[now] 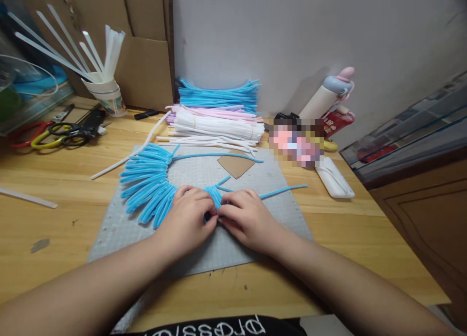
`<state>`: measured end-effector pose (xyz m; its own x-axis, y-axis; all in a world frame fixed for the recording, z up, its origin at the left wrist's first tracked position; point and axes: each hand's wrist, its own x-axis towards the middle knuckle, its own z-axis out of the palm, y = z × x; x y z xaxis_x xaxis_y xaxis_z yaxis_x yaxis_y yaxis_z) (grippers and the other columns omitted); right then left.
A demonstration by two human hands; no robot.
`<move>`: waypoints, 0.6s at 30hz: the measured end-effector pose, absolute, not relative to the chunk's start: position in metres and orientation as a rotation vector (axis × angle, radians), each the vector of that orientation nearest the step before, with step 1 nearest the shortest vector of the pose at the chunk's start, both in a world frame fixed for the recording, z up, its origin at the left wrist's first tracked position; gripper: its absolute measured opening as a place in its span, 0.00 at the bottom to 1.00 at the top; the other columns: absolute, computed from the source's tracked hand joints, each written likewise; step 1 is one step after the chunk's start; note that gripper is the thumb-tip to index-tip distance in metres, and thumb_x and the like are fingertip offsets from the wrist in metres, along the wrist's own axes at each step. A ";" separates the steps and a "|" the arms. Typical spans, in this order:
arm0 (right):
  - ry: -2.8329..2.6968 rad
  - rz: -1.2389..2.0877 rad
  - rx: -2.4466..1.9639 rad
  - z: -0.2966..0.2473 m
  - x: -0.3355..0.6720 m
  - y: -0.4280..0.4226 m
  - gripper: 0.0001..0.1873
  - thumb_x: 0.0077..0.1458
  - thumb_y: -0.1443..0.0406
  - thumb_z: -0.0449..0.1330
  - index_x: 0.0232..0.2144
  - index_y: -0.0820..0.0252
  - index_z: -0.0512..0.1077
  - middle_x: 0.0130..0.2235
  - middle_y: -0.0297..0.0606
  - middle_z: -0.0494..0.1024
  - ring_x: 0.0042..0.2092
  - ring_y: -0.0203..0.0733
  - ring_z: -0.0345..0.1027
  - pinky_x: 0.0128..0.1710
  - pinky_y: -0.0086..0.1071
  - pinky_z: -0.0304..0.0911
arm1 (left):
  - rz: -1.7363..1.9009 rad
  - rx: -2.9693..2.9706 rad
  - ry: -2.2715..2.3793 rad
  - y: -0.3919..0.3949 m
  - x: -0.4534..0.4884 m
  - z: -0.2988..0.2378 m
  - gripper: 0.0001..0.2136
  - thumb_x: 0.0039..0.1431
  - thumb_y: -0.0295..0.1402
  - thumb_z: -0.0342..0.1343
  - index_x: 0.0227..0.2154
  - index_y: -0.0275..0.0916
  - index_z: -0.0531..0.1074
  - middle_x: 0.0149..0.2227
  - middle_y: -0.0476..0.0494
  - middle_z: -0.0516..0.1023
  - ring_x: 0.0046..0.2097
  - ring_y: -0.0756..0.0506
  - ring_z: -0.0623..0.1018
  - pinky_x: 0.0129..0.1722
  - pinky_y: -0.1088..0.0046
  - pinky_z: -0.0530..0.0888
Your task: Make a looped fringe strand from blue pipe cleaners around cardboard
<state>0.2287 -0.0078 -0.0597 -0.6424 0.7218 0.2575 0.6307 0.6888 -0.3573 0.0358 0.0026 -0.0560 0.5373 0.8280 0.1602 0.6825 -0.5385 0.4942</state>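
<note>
A fan of folded blue pipe cleaners [148,185] curves across a grey cutting mat [255,180], strung on a blue stem [219,156]. My left hand [188,216] and my right hand [246,216] meet at the mat's front middle. Both pinch the same folded blue pipe cleaner [215,196] at the fan's right end, fingers curled and pressed together. A loose blue pipe cleaner [282,191] runs right from beside my right hand. A brown cardboard piece [236,164] lies on the mat behind the hands.
Bundles of blue [219,95], pink and white pipe cleaners [219,126] are stacked at the back. Scissors and pliers [60,131] lie at the left, by a cup of glue sticks [105,90]. A white case [333,177] and a bottle [328,95] sit at the right.
</note>
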 end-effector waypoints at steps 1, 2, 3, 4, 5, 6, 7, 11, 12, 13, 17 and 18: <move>-2.530 0.313 -1.057 -0.060 0.229 -0.007 0.06 0.60 0.67 0.54 0.38 0.58 0.70 0.45 0.41 0.74 0.46 0.45 0.64 0.47 0.40 0.54 | 0.536 2.406 1.240 0.003 0.035 -0.055 0.04 0.53 0.29 0.54 0.24 0.40 0.69 0.31 0.51 0.76 0.40 0.45 0.73 0.50 0.58 0.59; -2.535 0.301 -1.062 -0.061 0.230 -0.007 0.06 0.59 0.69 0.53 0.37 0.58 0.70 0.44 0.41 0.74 0.45 0.44 0.64 0.46 0.40 0.54 | 0.531 2.408 1.238 0.002 0.035 -0.054 0.04 0.52 0.28 0.54 0.24 0.40 0.69 0.31 0.51 0.76 0.39 0.45 0.73 0.51 0.58 0.59; -2.536 0.294 -1.070 -0.062 0.231 -0.006 0.06 0.58 0.70 0.54 0.36 0.59 0.70 0.44 0.41 0.74 0.45 0.44 0.64 0.46 0.40 0.54 | 0.524 2.411 1.233 0.002 0.035 -0.052 0.03 0.52 0.27 0.53 0.24 0.40 0.68 0.30 0.51 0.75 0.39 0.45 0.73 0.51 0.58 0.58; -2.533 0.290 -1.080 -0.063 0.231 -0.006 0.06 0.57 0.70 0.54 0.36 0.59 0.70 0.43 0.41 0.74 0.45 0.44 0.64 0.46 0.40 0.54 | 0.517 2.414 1.227 0.002 0.034 -0.050 0.03 0.50 0.26 0.53 0.24 0.40 0.67 0.30 0.51 0.74 0.39 0.45 0.72 0.52 0.58 0.58; -2.525 0.287 -1.088 -0.063 0.232 -0.005 0.06 0.57 0.71 0.55 0.36 0.59 0.70 0.44 0.42 0.74 0.45 0.44 0.64 0.46 0.40 0.54 | 0.509 2.416 1.221 0.001 0.034 -0.049 0.03 0.49 0.26 0.53 0.24 0.40 0.66 0.29 0.51 0.73 0.38 0.45 0.72 0.52 0.58 0.58; -2.516 0.285 -1.090 -0.064 0.232 -0.005 0.07 0.57 0.70 0.55 0.37 0.59 0.70 0.44 0.42 0.74 0.45 0.45 0.64 0.46 0.40 0.54 | 0.502 2.417 1.211 0.001 0.033 -0.047 0.03 0.49 0.25 0.53 0.24 0.40 0.66 0.29 0.51 0.72 0.38 0.45 0.71 0.52 0.57 0.58; -2.507 0.287 -1.086 -0.065 0.233 -0.005 0.07 0.57 0.70 0.55 0.38 0.59 0.71 0.44 0.42 0.73 0.45 0.45 0.64 0.45 0.40 0.54 | 0.498 2.418 1.198 0.000 0.033 -0.046 0.04 0.48 0.25 0.52 0.24 0.40 0.65 0.29 0.51 0.72 0.39 0.45 0.71 0.52 0.57 0.58; -2.456 0.351 -1.041 -0.067 0.232 -0.004 0.06 0.61 0.66 0.54 0.38 0.57 0.71 0.42 0.41 0.73 0.45 0.44 0.64 0.43 0.39 0.56 | 0.520 2.384 1.121 0.002 0.031 -0.044 0.03 0.55 0.30 0.51 0.27 0.40 0.67 0.30 0.51 0.72 0.40 0.45 0.71 0.52 0.57 0.57; -2.430 0.384 -1.033 -0.067 0.232 -0.003 0.06 0.61 0.66 0.54 0.37 0.57 0.71 0.42 0.41 0.73 0.45 0.44 0.64 0.43 0.39 0.56 | 0.531 2.360 1.119 0.003 0.031 -0.044 0.04 0.58 0.31 0.49 0.29 0.40 0.68 0.31 0.51 0.73 0.39 0.45 0.71 0.52 0.57 0.57; -2.402 0.419 -1.033 -0.067 0.232 -0.003 0.06 0.61 0.66 0.54 0.37 0.57 0.71 0.42 0.41 0.73 0.45 0.44 0.64 0.44 0.39 0.57 | 0.537 2.341 1.128 0.004 0.030 -0.045 0.06 0.60 0.30 0.47 0.31 0.41 0.68 0.32 0.51 0.74 0.39 0.46 0.72 0.52 0.57 0.58; -2.355 0.504 -1.043 -0.067 0.232 -0.002 0.05 0.60 0.67 0.55 0.38 0.58 0.69 0.43 0.41 0.72 0.46 0.44 0.64 0.46 0.40 0.58 | 0.457 2.416 1.181 0.010 0.031 -0.048 0.12 0.55 0.23 0.47 0.37 0.43 0.71 0.38 0.48 0.74 0.43 0.43 0.72 0.48 0.58 0.59; -2.361 0.511 -1.042 -0.067 0.232 -0.001 0.04 0.60 0.67 0.55 0.38 0.57 0.69 0.44 0.41 0.72 0.46 0.44 0.64 0.46 0.40 0.57 | 0.421 2.447 1.186 0.010 0.032 -0.049 0.13 0.53 0.23 0.48 0.38 0.44 0.72 0.39 0.47 0.74 0.44 0.42 0.72 0.47 0.58 0.59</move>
<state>0.2319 -0.0015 -0.0670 -0.5786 0.7606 0.2945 0.5710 0.6356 -0.5196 0.0319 0.0103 -0.0492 0.5972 0.7960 0.0984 0.6798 -0.5674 0.4647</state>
